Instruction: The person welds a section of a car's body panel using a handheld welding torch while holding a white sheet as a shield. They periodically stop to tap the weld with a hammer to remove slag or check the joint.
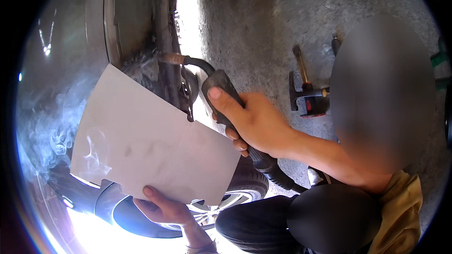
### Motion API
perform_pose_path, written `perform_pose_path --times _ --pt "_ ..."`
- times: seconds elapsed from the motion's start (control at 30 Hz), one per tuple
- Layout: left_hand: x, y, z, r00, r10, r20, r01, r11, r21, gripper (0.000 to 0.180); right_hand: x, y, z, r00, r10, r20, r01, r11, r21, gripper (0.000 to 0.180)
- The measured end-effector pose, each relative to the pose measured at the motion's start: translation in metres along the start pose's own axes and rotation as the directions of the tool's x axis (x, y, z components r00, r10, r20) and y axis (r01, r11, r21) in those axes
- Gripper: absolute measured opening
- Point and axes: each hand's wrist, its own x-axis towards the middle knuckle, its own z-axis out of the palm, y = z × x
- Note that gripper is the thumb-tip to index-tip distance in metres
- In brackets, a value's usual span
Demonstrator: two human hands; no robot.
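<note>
- Left hand (165,209) pinched on lower edge of white sheet (150,141), held against car body (127,19)
- Right hand out of view
- Risk: co-worker's welding torch (221,89) just beside sheet; heat may scorch it

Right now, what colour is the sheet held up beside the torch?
Plain white, with faint grey smudges; sheet, head view.

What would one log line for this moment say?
left hand: grips white sheet | right hand: out of view | co-worker's hand: holds welding torch at car underside | smoke beside sheet
</note>
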Motion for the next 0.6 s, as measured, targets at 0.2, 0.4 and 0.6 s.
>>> perform_pose_path --times 0.2,0.4,0.6 --pt "-0.003 -0.004 -0.005 0.999 -0.004 -0.045 0.004 1.0 0.003 0.045 -0.004 -0.006 -0.001 1.0 -0.012 0.003 0.012 1.0 -0.01 0.062" --pt "-0.009 -0.002 -0.007 1.0 -0.023 -0.02 0.024 1.0 0.015 0.046 -0.007 -0.001 0.0 0.995 -0.083 -0.047 0.081 0.996 -0.041 0.063" --pt "-0.011 -0.002 -0.005 1.0 0.0 0.001 0.0 1.0 -0.001 0.047 0.0 -0.001 0.001 0.994 -0.089 -0.065 0.088 0.996 -0.012 0.065"
